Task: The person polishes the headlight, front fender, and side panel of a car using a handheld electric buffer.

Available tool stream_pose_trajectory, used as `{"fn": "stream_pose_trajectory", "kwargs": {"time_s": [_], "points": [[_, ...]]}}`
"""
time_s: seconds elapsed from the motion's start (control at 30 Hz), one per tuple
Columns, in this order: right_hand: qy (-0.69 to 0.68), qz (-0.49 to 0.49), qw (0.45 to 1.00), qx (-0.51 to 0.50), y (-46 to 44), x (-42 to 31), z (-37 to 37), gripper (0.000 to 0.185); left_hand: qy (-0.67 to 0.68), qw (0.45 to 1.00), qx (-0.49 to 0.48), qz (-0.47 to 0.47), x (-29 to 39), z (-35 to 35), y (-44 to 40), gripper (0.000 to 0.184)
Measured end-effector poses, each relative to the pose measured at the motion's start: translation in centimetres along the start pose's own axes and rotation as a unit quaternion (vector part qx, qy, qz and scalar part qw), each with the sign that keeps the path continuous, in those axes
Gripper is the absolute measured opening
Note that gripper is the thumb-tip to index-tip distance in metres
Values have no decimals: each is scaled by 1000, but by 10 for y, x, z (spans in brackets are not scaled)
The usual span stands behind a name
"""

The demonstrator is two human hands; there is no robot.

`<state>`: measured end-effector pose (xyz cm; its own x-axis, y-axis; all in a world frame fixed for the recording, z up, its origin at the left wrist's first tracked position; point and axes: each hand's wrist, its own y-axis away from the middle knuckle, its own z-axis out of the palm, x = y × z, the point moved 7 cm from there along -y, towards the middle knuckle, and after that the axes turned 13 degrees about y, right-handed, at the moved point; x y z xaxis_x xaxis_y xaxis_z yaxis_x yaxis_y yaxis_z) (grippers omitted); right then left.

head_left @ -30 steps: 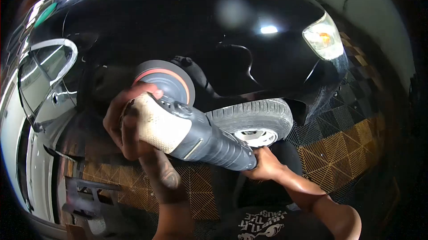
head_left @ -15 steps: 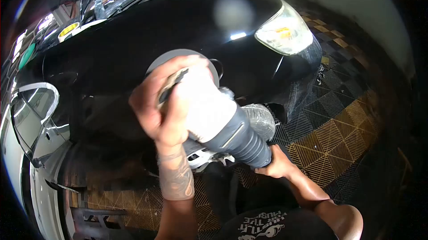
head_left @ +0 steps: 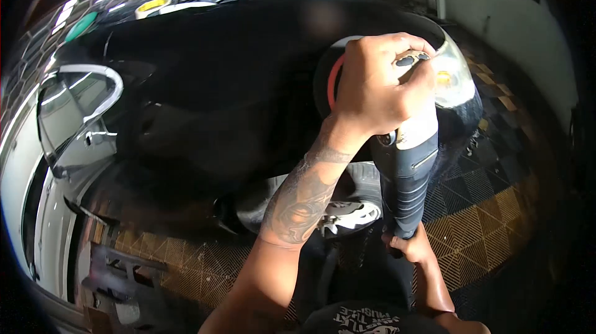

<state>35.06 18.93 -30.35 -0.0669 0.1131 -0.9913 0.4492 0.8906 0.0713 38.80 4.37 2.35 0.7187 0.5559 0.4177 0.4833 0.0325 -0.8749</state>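
A polishing machine (head_left: 403, 172) with a dark ribbed body and a pale head stands almost upright in the view. My left hand (head_left: 386, 82) is wrapped round its head, close to the headlight (head_left: 454, 76). Down at the rear end of the body, my right hand (head_left: 411, 247) grips the handle. Part of the round pad (head_left: 332, 79), with its red ring, shows left of my left hand, against the black car fender (head_left: 217, 85). The hand and machine hide the rest of the pad.
Below the fender is a wheel (head_left: 351, 213) with a pale rim. A wing mirror (head_left: 84, 95) edged in white stands at the left. Yellow tape (head_left: 152, 7) lies near the windscreen. Black and tan floor tiles (head_left: 478, 228) extend to the right, beside a wall (head_left: 490, 42).
The machine has moved right along the fender toward the headlight and turned more upright, with both hands still on it. The camera view has shifted too.
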Motion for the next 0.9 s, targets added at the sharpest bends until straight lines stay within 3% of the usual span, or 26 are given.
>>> {"fn": "stream_pose_trajectory", "kwargs": {"time_s": [0.1,0.13,0.3,0.33,0.4,0.43,0.5,0.6,0.67,0.73,0.83,0.9], "points": [[21,-43,999,12,1,-41,21,45,44,999,10,-10,15,-33,9,27],[86,-47,995,10,2,-50,28,45,28,999,12,-19,24,-45,13,32],[157,-170,967,-105,-13,-75,77,44,-69,995,71,9,65,-110,40,35],[186,-186,958,-115,-15,-74,86,46,-68,994,86,-9,69,-126,42,39],[78,-204,962,-162,-13,-73,105,55,-43,988,113,-96,73,-155,43,48],[52,-269,946,-172,-8,-83,113,62,-11,985,127,-117,73,-158,41,51],[64,-255,940,-219,-1,-88,124,66,4,975,160,-152,73,-149,35,56],[48,-211,946,-242,7,-87,131,68,-16,980,91,-175,64,-126,17,56],[-9,-211,958,-195,11,-86,125,55,-29,978,90,-185,54,-109,7,55],[-23,-228,961,-158,14,-84,115,53,6,986,26,-163,41,-87,-8,43],[-28,-253,962,-101,17,-82,94,55,-197,975,-104,13,37,-37,-28,26],[-25,-223,969,-99,19,-77,80,57,-239,952,-191,3,15,-15,-44,38]]}}
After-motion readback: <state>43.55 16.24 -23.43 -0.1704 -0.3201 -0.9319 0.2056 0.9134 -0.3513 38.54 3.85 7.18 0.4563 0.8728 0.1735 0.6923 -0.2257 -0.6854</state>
